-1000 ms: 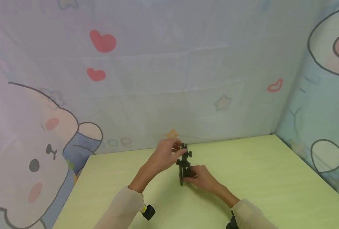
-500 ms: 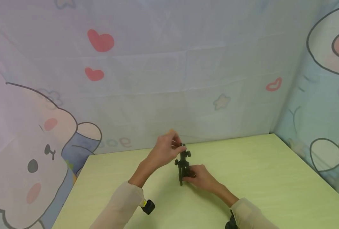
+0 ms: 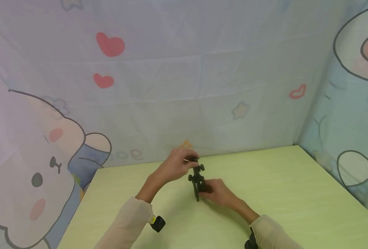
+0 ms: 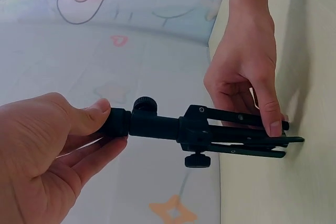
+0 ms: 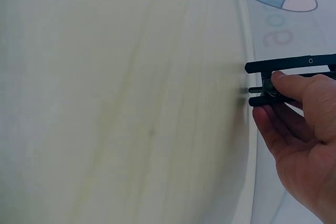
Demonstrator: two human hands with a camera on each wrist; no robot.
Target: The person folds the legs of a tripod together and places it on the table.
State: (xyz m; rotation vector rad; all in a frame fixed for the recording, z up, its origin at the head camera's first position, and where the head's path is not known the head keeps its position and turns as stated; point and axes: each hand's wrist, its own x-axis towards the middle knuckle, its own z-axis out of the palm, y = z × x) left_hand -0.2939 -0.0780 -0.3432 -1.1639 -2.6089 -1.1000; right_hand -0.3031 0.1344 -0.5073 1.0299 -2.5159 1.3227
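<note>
A small black tripod (image 3: pixel 197 178) with folded legs stands upright, tilted slightly, over the table. My left hand (image 3: pixel 177 165) pinches the top of it between thumb and fingers. In the left wrist view the thumb of the left hand (image 4: pixel 50 135) lies on the dark head of the tripod (image 4: pixel 163 128), just beside a knurled knob (image 4: pixel 145 104). A second knob (image 4: pixel 197 160) sticks out lower down, by the leg joints. My right hand (image 3: pixel 219 193) grips the legs near their lower ends; in the right wrist view the thumb of the right hand (image 5: pixel 310 114) presses on a leg.
The light green table (image 3: pixel 264 193) reaches back to a cloth backdrop (image 3: pixel 171 86) printed with hearts and cartoon animals. More printed cloth (image 3: pixel 355 114) hangs along the right side. A black wrist camera (image 3: pixel 158 224) sits below the left sleeve.
My left hand has closed in round the tripod's top, and the top has leaned a little to the left. The right hand keeps its grip on the legs.
</note>
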